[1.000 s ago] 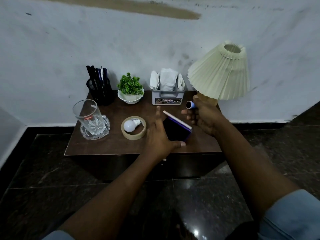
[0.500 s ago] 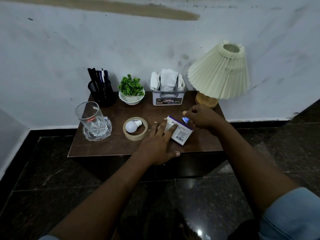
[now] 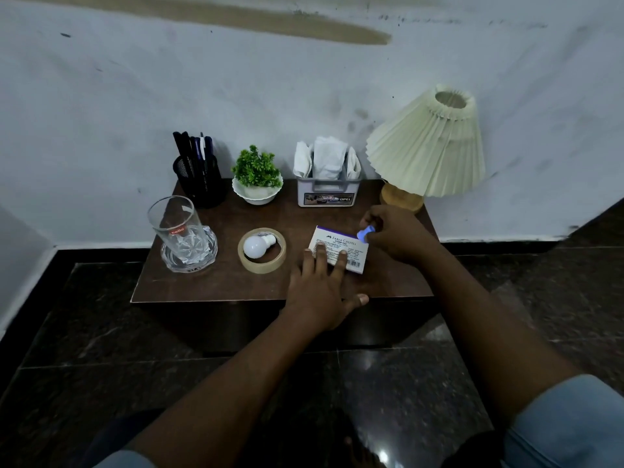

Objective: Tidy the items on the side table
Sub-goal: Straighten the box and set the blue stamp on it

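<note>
your left hand (image 3: 317, 292) lies flat on the stamp pad box (image 3: 334, 244), your right hand (image 3: 398, 238) pinches a blue cylinder (image 3: 363, 235) at its 1 o'clock corner that could roll off once released.

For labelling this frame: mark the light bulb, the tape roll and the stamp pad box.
light bulb (image 3: 255, 246), head view, white globe.
tape roll (image 3: 262, 268), head view, near wall of ring.
stamp pad box (image 3: 337, 240), head view, printed top face.

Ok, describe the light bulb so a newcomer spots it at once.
Start at the brown side table. In its middle lies a tape roll, between the drinking glass and the stamp pad box. The light bulb is the small white globe lying inside that ring.
</note>
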A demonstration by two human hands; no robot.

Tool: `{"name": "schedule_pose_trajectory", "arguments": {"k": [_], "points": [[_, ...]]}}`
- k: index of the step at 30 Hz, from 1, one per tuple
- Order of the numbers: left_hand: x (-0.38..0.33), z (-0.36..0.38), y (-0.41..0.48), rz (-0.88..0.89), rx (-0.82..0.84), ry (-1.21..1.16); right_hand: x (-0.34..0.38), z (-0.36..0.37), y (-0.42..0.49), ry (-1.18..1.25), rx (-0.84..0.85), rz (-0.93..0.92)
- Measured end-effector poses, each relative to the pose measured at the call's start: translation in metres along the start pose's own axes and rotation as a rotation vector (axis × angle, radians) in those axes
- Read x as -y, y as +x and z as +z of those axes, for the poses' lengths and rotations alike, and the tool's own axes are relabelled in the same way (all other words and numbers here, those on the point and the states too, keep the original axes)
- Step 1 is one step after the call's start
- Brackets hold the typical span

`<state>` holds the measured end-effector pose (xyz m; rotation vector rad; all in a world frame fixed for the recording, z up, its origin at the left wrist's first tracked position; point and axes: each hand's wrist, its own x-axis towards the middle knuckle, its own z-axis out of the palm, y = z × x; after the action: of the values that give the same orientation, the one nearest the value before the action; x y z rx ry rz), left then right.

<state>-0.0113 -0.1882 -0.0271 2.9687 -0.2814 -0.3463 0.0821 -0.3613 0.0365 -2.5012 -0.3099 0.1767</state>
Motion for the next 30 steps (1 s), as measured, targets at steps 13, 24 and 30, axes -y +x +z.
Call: {"name": "schedule_pose_trajectory", "arguments": {"k": [13, 24, 30], "points": [[0.017, -0.024, 0.003, -0.148, -0.007, -0.37, 0.016, 0.025, 0.014, -0.303, 0.155, -0.107], [0.012, -0.039, 0.002, -0.177, -0.115, -0.722, 0.008, -0.003, 0.007, -0.148, 0.155, 0.084], [0.002, -0.046, -0.004, -0.251, -0.136, -0.884, 0.001, -0.001, 0.0, -0.105, 0.327, 0.331]]}}
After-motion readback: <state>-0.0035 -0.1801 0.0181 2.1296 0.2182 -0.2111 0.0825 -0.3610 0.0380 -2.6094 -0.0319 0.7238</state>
